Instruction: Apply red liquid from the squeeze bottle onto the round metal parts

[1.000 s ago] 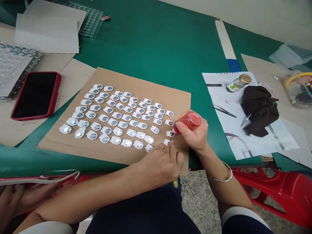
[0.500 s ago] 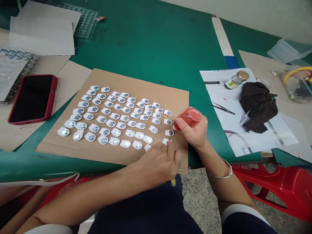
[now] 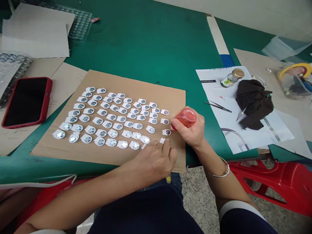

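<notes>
My right hand [image 3: 195,130] is wrapped round a translucent red squeeze bottle [image 3: 186,117], tilted with its narrow end to the left. My left hand [image 3: 154,159] is closed on a thin tool with a yellow end [image 3: 168,179]; most of its shaft is hidden by the fingers. The tool's tip meets a small round part with a white tab [image 3: 167,132], whose middle looks dark. Several similar silver discs with white tabs [image 3: 112,133] lie in rows on a brown cardboard sheet [image 3: 170,97]. My left hand covers some at the near edge.
Left of the cardboard lies a phone in a red case [image 3: 26,102]. On the right, a printed sheet [image 3: 212,87] bears a small jar [image 3: 232,78], tweezers [image 3: 217,106] and a dark cloth [image 3: 255,104]. A red stool [image 3: 287,185] stands below the green table [image 3: 136,39].
The whole view has shifted slightly, so things appear a little farther left. Both hands keep their grips around the same disc, with hardly any movement relative to the cardboard.
</notes>
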`<control>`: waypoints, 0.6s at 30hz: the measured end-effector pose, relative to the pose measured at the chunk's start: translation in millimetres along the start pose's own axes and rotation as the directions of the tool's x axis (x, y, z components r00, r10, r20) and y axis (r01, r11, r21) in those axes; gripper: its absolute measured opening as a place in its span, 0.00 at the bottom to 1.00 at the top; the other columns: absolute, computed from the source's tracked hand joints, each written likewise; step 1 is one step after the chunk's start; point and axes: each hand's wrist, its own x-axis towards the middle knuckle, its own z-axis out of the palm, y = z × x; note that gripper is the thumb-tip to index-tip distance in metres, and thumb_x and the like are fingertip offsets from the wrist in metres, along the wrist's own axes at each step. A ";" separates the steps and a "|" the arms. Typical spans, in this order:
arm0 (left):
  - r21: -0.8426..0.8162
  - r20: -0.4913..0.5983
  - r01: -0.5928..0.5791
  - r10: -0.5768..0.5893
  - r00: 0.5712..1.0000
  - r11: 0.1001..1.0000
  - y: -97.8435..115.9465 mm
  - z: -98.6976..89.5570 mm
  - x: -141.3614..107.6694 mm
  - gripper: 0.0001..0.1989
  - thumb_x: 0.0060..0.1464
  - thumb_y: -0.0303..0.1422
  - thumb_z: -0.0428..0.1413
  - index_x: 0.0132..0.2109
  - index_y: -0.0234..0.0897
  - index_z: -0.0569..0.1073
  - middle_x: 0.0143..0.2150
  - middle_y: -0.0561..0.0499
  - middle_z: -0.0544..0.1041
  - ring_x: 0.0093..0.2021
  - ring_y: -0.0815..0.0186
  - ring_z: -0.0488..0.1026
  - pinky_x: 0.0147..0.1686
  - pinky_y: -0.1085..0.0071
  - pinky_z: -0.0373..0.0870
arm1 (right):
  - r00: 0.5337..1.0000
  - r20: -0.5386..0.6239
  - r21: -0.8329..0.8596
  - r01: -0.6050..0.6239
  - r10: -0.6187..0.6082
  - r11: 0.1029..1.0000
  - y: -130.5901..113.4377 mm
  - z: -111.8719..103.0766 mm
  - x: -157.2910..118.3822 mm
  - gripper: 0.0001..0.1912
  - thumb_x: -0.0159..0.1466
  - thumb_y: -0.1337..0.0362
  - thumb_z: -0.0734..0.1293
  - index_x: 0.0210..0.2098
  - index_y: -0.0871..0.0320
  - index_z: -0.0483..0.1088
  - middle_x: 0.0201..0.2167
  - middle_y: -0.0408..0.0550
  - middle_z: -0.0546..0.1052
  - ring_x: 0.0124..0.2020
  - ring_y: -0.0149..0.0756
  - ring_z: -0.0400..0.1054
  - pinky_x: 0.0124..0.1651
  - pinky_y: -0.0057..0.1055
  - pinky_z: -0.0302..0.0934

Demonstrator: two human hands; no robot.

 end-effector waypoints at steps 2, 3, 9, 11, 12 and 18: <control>-0.006 0.001 0.005 -0.005 1.000 1.000 -1.5 -1.4 0.3 0.07 0.52 0.19 0.44 0.36 0.29 0.65 0.39 0.35 0.74 0.33 0.58 0.74 0.30 0.65 0.70 | 1.000 0.002 0.003 0.023 -0.023 1.000 0.0 0.6 0.1 0.08 0.53 0.60 0.68 0.25 0.57 0.67 0.25 0.43 0.71 0.28 0.28 0.64 0.33 0.30 0.60; -0.021 0.005 0.004 -0.004 1.000 1.000 -2.8 -2.3 0.8 0.07 0.52 0.18 0.44 0.36 0.29 0.65 0.38 0.36 0.74 0.32 0.58 0.73 0.30 0.65 0.70 | 0.999 0.001 0.012 0.035 -0.035 0.999 0.1 1.1 0.2 0.08 0.53 0.61 0.69 0.24 0.57 0.67 0.25 0.43 0.71 0.28 0.28 0.64 0.33 0.30 0.60; -0.234 0.188 0.039 0.005 0.982 0.971 -24.1 -14.3 12.6 0.09 0.42 0.17 0.48 0.32 0.33 0.64 0.26 0.49 0.70 0.24 0.63 0.68 0.23 0.69 0.64 | 0.997 -0.010 0.064 0.074 -0.074 0.995 -2.5 -2.2 -1.1 0.09 0.50 0.63 0.71 0.26 0.58 0.67 0.26 0.43 0.71 0.29 0.28 0.64 0.34 0.30 0.61; -0.322 0.215 0.087 -0.016 0.976 0.943 -36.0 -18.1 19.3 0.08 0.42 0.18 0.50 0.31 0.33 0.65 0.25 0.51 0.70 0.23 0.65 0.67 0.22 0.72 0.60 | 0.997 -0.064 0.095 0.049 -0.043 0.994 -4.4 -7.3 -6.1 0.08 0.50 0.63 0.70 0.28 0.57 0.68 0.27 0.43 0.71 0.30 0.29 0.65 0.35 0.32 0.62; -0.374 0.223 0.117 -0.033 0.974 0.920 -42.3 -19.3 22.7 0.07 0.44 0.19 0.50 0.31 0.33 0.66 0.24 0.51 0.70 0.24 0.66 0.67 0.22 0.74 0.58 | 0.993 -0.115 0.126 0.030 -0.015 0.992 -4.9 -9.8 -10.0 0.08 0.51 0.62 0.70 0.30 0.57 0.68 0.28 0.43 0.71 0.30 0.30 0.66 0.36 0.33 0.62; -0.685 0.238 0.243 -0.104 0.966 0.687 -72.1 -13.8 31.1 0.07 0.52 0.21 0.49 0.30 0.32 0.70 0.23 0.54 0.69 0.23 0.74 0.64 0.23 0.77 0.57 | 0.896 -0.433 0.242 0.011 0.098 0.970 1.2 -8.4 -41.4 0.12 0.52 0.59 0.68 0.35 0.56 0.67 0.32 0.46 0.69 0.35 0.34 0.66 0.38 0.37 0.63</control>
